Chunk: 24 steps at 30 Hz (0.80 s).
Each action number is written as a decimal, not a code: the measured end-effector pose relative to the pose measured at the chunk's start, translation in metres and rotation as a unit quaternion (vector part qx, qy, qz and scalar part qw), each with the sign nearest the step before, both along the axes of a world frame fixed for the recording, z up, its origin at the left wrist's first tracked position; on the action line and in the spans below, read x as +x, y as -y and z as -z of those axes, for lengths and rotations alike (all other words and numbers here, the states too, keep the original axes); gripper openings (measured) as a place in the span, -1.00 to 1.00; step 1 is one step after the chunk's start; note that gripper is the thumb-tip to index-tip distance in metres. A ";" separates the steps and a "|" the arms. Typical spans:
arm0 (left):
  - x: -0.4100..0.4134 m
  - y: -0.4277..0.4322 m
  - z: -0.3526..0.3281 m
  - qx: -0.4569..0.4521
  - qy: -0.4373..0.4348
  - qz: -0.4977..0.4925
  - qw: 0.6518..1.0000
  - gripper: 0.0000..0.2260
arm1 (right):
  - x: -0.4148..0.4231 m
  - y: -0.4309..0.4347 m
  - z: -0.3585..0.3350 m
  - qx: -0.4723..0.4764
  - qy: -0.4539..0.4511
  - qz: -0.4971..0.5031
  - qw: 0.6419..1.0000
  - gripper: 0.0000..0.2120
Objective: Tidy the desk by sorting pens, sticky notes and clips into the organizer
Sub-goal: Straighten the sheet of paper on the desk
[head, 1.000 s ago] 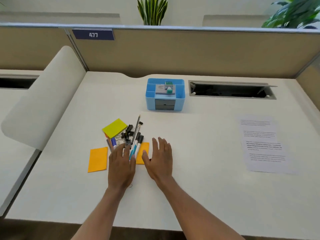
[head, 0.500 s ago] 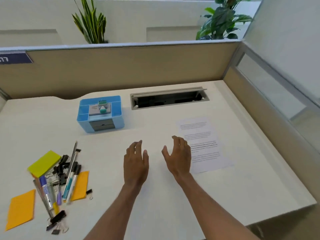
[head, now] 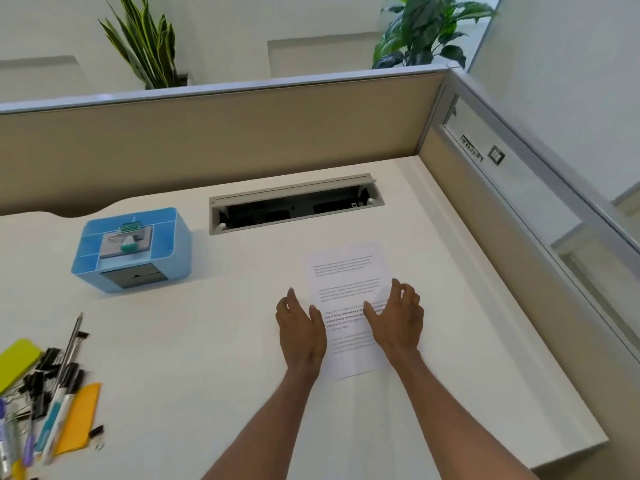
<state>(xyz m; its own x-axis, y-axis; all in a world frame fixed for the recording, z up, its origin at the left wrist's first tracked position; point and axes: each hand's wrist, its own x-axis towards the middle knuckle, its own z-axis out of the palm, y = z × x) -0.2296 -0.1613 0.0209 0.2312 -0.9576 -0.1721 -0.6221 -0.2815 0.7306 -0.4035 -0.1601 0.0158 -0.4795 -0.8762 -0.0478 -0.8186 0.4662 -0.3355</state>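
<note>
A blue organizer with a grey drawer stands at the back left of the white desk. Pens, black binder clips, a yellow-green sticky pad and an orange sticky pad lie in a heap at the lower left edge of the view. My left hand and my right hand hover with relaxed fingers over a printed paper sheet, far right of the heap. Neither hand holds anything.
An open cable tray slot is sunk into the desk behind the paper. Beige partition walls close the back and right sides. The desk's right edge runs close to the paper.
The view has swung right and both hands have moved right, away from the heap of pens and clips, and are now over the printed sheet.
</note>
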 end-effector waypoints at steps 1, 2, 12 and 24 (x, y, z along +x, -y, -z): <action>-0.008 0.000 0.001 0.007 -0.002 -0.009 1.000 -0.46 | -0.006 0.002 0.002 0.015 0.000 -0.001 1.000 -0.19; -0.015 0.001 0.001 0.013 0.000 -0.018 1.000 -0.45 | -0.010 0.004 0.003 0.029 -0.002 -0.004 1.000 -0.16; -0.062 0.023 -0.001 0.070 -0.035 -0.154 0.985 -0.44 | -0.033 0.015 0.006 0.061 -0.011 -0.027 0.998 -0.15; -0.061 0.052 -0.010 0.170 -0.163 -0.275 0.932 -0.77 | -0.033 0.013 0.003 0.063 -0.018 -0.026 0.997 -0.18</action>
